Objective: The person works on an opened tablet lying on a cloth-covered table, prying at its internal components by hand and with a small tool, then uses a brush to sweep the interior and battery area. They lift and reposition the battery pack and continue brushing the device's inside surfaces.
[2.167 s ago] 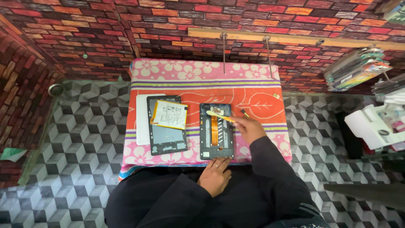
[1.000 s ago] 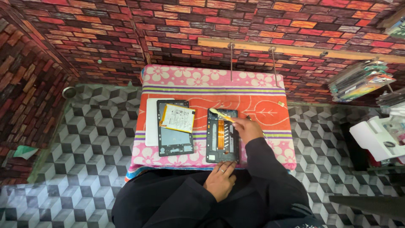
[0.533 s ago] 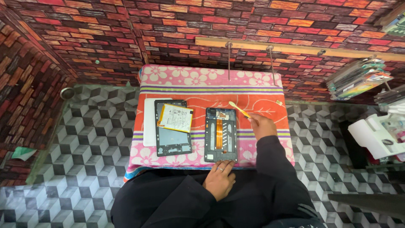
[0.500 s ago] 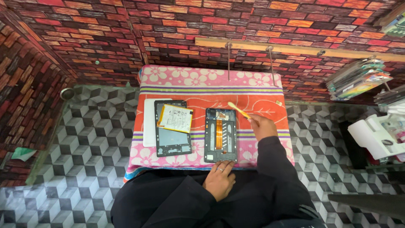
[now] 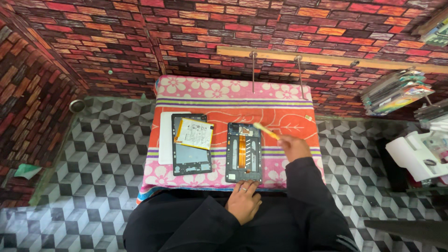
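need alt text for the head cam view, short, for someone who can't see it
Seen from above, a person's right hand holds a yellow tool over an opened tablet frame on a pink and orange floral cloth, while the left hand rests at the frame's near edge. A second tablet panel with a battery lies alongside.
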### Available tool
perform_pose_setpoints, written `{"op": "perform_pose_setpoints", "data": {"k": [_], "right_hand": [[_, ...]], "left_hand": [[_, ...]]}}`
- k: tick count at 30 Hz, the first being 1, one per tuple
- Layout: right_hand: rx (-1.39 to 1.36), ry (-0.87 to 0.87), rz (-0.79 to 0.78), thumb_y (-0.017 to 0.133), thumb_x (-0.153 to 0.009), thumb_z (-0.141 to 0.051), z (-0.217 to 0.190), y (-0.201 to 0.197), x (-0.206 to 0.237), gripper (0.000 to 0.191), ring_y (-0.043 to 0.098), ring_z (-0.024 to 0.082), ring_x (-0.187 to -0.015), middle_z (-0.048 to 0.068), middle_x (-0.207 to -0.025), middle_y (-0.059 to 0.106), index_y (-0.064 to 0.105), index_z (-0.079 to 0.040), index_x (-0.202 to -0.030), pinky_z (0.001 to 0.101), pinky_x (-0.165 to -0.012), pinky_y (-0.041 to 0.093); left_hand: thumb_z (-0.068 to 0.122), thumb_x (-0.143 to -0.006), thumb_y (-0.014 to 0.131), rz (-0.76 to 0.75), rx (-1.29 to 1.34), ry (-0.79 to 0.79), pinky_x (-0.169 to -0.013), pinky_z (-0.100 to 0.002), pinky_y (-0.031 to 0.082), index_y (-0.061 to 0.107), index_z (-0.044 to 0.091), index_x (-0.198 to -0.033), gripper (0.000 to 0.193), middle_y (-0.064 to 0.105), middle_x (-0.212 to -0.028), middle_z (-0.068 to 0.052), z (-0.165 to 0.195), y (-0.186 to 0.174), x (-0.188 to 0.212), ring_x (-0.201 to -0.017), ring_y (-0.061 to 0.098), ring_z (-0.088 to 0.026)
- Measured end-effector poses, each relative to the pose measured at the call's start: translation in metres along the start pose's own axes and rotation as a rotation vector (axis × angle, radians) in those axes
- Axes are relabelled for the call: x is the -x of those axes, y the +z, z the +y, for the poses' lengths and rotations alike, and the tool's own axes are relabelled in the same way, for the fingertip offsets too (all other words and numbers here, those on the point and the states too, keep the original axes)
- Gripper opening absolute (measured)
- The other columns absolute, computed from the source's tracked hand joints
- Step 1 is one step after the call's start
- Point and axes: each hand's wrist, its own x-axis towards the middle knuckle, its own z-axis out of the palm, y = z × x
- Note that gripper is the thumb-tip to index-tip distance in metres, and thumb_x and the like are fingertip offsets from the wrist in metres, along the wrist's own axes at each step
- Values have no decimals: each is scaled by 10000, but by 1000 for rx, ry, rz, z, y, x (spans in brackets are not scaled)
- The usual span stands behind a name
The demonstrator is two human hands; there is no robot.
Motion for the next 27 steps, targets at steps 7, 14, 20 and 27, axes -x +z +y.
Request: {"op": "perform_pose_setpoints", "data": {"k": [7, 14, 20, 27], "right_hand": [[-153, 26, -53, 696, -920, -186, 8, -7, -2, 253, 759, 211, -756, 120, -847, 779, 766, -111, -1152, 340, -717, 584], [-79, 37, -11, 743, -911, -196, 13, -11, -3, 264, 748, 227, -758, 136, -847, 764, 766, -98, -1155, 362, -707, 566], [168, -21, 136, 724, -967, -191, 7, -10, 0, 211, 722, 284, -826, 155, -909, 764, 779, -98, -1148, 382, -727, 553], [-80, 9, -35, 720, -920, -191, 5, -6, 2, 232, 752, 236, -773, 124, -871, 775, 768, -113, -1133, 356, -714, 575]], "left_hand": [[235, -908, 701, 16, -13, -1, -1114, -532, 348, 706, 34, -968, 209, 573, -1381, -215, 0, 3, -1, -1322, 493, -377], [235, -889, 706, 18, -13, -6, -1111, -553, 336, 705, 40, -964, 210, 576, -1373, -212, 1, 5, -1, -1316, 486, -371], [237, -906, 702, 4, -49, -6, -1101, -556, 334, 704, 27, -973, 220, 574, -1380, -217, 2, 4, -1, -1318, 484, -370], [231, -905, 697, 8, -21, -2, -1098, -563, 328, 707, 28, -969, 213, 569, -1384, -217, 1, 3, -1, -1320, 478, -368]]}}
